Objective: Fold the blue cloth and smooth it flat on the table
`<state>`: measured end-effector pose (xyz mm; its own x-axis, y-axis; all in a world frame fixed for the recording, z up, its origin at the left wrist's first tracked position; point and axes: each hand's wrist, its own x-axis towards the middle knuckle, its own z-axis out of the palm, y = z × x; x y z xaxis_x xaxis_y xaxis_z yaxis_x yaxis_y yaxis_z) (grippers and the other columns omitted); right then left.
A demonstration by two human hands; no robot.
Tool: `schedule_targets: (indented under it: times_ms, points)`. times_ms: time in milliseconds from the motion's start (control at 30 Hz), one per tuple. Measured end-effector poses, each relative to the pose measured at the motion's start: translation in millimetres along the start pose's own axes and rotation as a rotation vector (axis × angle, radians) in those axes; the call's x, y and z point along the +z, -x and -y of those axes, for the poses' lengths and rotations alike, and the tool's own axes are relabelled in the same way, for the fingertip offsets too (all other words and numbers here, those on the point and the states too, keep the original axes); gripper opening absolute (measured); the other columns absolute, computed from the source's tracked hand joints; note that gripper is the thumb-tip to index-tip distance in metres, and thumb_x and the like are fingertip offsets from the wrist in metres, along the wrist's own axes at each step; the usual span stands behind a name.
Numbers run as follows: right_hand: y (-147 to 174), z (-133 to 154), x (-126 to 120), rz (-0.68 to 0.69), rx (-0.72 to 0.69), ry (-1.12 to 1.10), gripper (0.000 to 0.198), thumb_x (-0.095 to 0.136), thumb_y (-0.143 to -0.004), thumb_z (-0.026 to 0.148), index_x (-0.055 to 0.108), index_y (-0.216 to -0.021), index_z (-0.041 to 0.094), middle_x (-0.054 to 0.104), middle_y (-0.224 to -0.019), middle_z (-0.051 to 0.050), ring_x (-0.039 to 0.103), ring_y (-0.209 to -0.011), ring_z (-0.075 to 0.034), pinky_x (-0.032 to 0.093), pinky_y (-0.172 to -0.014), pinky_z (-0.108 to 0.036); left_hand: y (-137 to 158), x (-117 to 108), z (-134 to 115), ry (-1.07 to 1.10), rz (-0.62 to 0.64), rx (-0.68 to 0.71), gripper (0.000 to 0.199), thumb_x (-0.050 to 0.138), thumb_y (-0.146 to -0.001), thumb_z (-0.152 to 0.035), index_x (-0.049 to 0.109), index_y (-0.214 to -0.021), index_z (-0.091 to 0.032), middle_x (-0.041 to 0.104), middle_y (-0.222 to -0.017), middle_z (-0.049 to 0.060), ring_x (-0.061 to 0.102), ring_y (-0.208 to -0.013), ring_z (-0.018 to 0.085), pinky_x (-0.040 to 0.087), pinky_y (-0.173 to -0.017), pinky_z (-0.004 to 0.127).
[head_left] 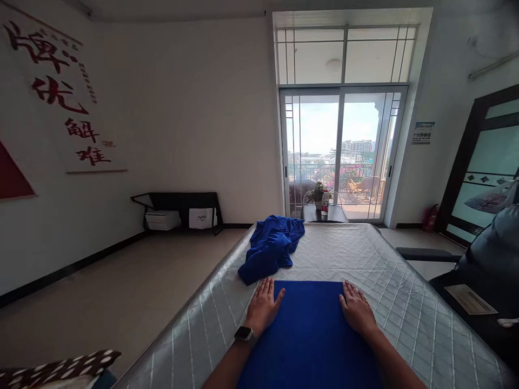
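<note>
A smooth blue cloth lies flat on the quilted silver table cover right in front of me. My left hand rests flat at its far left corner, fingers stretched forward and thumb over the blue edge. On the opposite side my right hand lies palm down along the far right corner, fingers extended. Neither hand grips anything. Beyond my left hand a second blue cloth sits crumpled in a heap, apart from the flat one.
At the table's far end stands a small dark table with a bottle and a potted plant. A black chair is on the right. A low black rack holding white boxes lines the left wall. A patterned cushion is at lower left.
</note>
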<state>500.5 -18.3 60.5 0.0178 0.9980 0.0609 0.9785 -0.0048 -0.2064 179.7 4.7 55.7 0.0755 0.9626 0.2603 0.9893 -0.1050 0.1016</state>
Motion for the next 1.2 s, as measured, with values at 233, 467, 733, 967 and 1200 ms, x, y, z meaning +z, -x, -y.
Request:
schedule_targets:
  times_ms: [233, 467, 733, 967, 1200]
  points:
    - [1, -1, 0, -0.009, -0.011, -0.031, 0.066, 0.018, -0.096, 0.042, 0.021, -0.155, 0.011, 0.019, -0.161, -0.005, 0.015, -0.148, -0.018, 0.008, -0.12, -0.036, 7, -19, -45, 0.02, 0.026, 0.156, 0.08, 0.011, -0.099, -0.062, 0.041, -0.147, -0.005, 0.036, -0.154, 0.016, 0.03, -0.145, 0.027, 0.028, -0.118, 0.042]
    - [-1, -4, 5, -0.019, -0.042, 0.019, 0.065, 0.02, -0.097, 0.039, 0.023, -0.154, 0.009, 0.021, -0.161, -0.008, 0.015, -0.149, -0.021, 0.01, -0.12, -0.037, 10, -3, -162, 0.218, 0.06, 0.488, 0.071, 0.014, -0.1, -0.059, 0.039, -0.149, -0.013, 0.037, -0.155, 0.011, 0.028, -0.146, 0.023, 0.028, -0.119, 0.042]
    - [-1, -4, 4, -0.007, -0.031, 0.011, 0.063, 0.017, -0.097, 0.034, 0.024, -0.154, 0.009, 0.02, -0.161, -0.006, 0.015, -0.148, -0.02, 0.01, -0.12, -0.036, -7, 15, -193, 0.215, 0.093, 0.298, 0.076, 0.007, -0.1, -0.055, 0.039, -0.148, -0.005, 0.036, -0.155, 0.016, 0.026, -0.146, 0.026, 0.024, -0.12, 0.044]
    - [1, -1, -1, -0.01, -0.008, -0.039, 0.067, 0.018, -0.097, 0.043, 0.022, -0.155, 0.011, 0.019, -0.161, -0.006, 0.014, -0.149, -0.019, 0.008, -0.12, -0.036, -6, 14, -123, 0.129, 0.116, 0.235, 0.073, 0.011, -0.099, -0.059, 0.034, -0.152, -0.014, 0.033, -0.157, 0.011, 0.023, -0.147, 0.025, 0.023, -0.12, 0.046]
    - [1, -1, -1, -0.005, -0.005, -0.033, 0.066, 0.018, -0.097, 0.042, 0.021, -0.155, 0.011, 0.019, -0.161, -0.005, 0.014, -0.149, -0.017, 0.006, -0.12, -0.035, -7, 10, -22, 0.036, 0.088, 0.074, 0.078, 0.012, -0.098, -0.062, 0.036, -0.15, -0.01, 0.033, -0.156, 0.013, 0.025, -0.147, 0.026, 0.023, -0.12, 0.045]
